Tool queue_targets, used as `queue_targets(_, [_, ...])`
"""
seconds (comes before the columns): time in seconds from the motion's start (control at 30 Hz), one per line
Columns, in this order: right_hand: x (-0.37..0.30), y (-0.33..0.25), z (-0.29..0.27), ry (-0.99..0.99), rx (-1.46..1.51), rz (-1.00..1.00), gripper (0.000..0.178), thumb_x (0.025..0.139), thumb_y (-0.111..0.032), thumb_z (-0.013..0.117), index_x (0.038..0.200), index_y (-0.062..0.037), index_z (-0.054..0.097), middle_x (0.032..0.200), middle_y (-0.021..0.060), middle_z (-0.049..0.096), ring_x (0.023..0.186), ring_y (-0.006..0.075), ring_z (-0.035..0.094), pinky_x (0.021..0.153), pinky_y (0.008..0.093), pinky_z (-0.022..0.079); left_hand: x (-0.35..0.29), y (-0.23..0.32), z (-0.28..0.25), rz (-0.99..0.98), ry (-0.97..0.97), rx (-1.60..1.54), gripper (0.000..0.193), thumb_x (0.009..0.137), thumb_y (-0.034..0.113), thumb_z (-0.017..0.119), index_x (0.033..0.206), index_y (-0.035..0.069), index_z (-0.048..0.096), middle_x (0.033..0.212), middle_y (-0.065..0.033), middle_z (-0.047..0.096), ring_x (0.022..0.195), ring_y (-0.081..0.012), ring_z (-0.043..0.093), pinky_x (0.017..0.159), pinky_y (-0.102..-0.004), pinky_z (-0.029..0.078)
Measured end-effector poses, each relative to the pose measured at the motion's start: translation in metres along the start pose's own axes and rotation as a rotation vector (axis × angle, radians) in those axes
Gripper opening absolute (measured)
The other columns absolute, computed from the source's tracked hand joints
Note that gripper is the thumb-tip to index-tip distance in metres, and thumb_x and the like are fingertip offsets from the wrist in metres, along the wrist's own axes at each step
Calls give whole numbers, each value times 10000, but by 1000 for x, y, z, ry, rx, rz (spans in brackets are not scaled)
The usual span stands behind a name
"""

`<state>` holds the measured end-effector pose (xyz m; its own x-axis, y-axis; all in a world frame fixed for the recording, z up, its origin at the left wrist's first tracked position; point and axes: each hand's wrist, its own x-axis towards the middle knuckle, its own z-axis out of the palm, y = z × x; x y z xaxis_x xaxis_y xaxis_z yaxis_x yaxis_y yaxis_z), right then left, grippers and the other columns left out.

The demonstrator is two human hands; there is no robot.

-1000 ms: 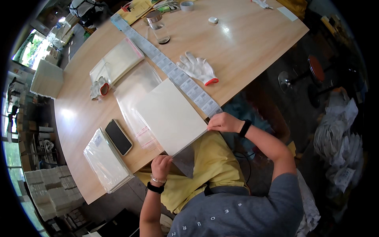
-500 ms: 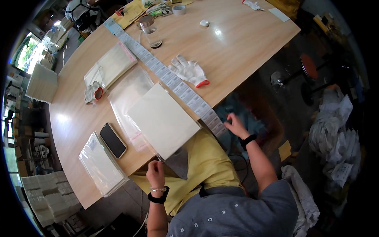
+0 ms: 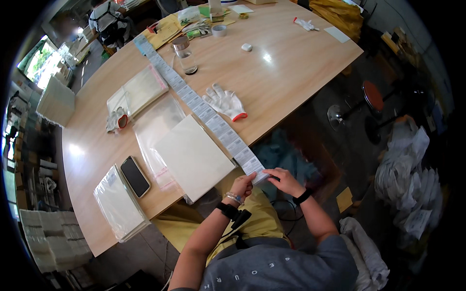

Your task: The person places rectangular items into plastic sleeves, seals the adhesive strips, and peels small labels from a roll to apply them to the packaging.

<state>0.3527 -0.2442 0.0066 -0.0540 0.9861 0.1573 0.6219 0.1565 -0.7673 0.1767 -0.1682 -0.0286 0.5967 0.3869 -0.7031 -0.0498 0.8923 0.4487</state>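
Note:
A long strip of white printed labels (image 3: 213, 122) runs diagonally over the table, its near end hanging past the edge above my lap. At that end my left hand (image 3: 241, 187) pinches one side of the strip, thumb and fingers together. My right hand (image 3: 285, 182) grips the opposite corner, its fingertips on the labels. To the left of the strip lies a stack of cream sheets (image 3: 193, 157), with flat clear plastic bags (image 3: 156, 130) partly under it.
A white glove (image 3: 226, 102) with a red cuff lies right of the strip. Near the left edge are a phone (image 3: 135, 176) and a bagged stack of sheets (image 3: 119, 203). Farther off stand a glass jar (image 3: 188, 63) and a tape roll (image 3: 219, 30). A person (image 3: 108, 22) is at the back.
My left hand has moved right and up from beside the sheet stack to the strip's end. My right hand has come slightly left and down and now grips the strip too.

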Motion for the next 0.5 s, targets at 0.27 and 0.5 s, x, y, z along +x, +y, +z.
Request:
queue_targets(0.27, [19,-56,-23,224,-122,-225,179,646,-19,681,809,-91,668,1113,118,534,1041,283,469,852,358,392,21,-12,-12,36,127,-62,371,776,341,653,589,166,385,481,77,312,359,-44,267,333,-197,184])
queue_targets(0.5, [188,-47,22,-53,401,50,138,802,-82,591,872,31,628,744,58,622,657,104,551,597,224,431,-6,-21,-39,305,147,286,541,794,366,612,1135,-24,458,696,-1,482,510,-63,414,417,-204,326])
